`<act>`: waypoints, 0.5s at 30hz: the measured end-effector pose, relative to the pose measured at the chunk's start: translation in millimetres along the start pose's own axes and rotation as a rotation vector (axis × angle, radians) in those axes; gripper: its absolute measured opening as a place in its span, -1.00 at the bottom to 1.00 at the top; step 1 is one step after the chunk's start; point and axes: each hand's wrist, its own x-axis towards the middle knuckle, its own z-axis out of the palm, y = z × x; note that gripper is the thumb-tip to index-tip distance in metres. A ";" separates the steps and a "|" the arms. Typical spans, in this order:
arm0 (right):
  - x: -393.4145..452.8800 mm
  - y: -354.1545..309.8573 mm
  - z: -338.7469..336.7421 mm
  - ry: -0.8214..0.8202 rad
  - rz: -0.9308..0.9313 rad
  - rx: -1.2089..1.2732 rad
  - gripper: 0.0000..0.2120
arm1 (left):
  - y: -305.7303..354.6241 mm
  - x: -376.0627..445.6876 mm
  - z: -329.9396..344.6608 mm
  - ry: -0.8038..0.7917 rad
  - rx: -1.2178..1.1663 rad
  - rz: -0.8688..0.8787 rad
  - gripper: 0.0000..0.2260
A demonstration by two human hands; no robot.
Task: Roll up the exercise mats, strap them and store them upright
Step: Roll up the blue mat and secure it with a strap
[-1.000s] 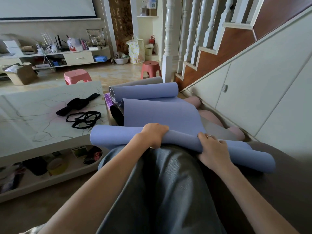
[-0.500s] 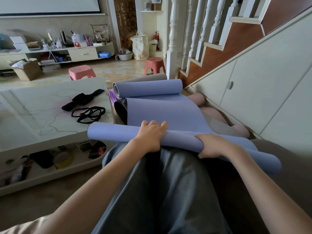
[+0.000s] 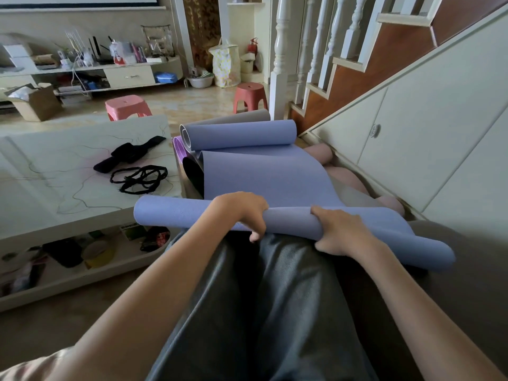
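The person sits with a blue exercise mat [image 3: 264, 171] lying across the lap; its near end is already rolled into a tube. The left hand [image 3: 242, 213] and the right hand [image 3: 341, 232] are both closed over this roll, fingers curled on top, so each grip holds the mat. The far end of the mat is curled too, near the stair post.

To roll well, I think both hands should push forward together and keep the same pressure, so the edges stay in line and the roll does not become a cone. The roll should be tight before strapping.

The black straps [image 3: 140, 177] lie on the counter [image 3: 68, 160] at the left, within reach. Under the counter, a lower shelf [image 3: 82, 259] holds several small things, too unclear to name. A cardboard box [image 3: 35, 101] stands open on the floor farther away.
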 end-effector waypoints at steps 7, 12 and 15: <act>18.1 7.5 -3.5 -0.039 -0.037 0.074 -0.68 | -39.0 -7.4 0.1 0.115 -0.132 -0.123 -0.23; 19.3 7.4 -3.4 -0.106 -0.023 0.077 -0.57 | -46.3 -3.3 11.3 0.086 -0.079 -0.270 -0.38; 21.2 11.5 -13.0 -0.205 -0.044 0.114 -0.51 | -42.7 -6.9 3.6 -0.003 -0.395 -0.248 -0.32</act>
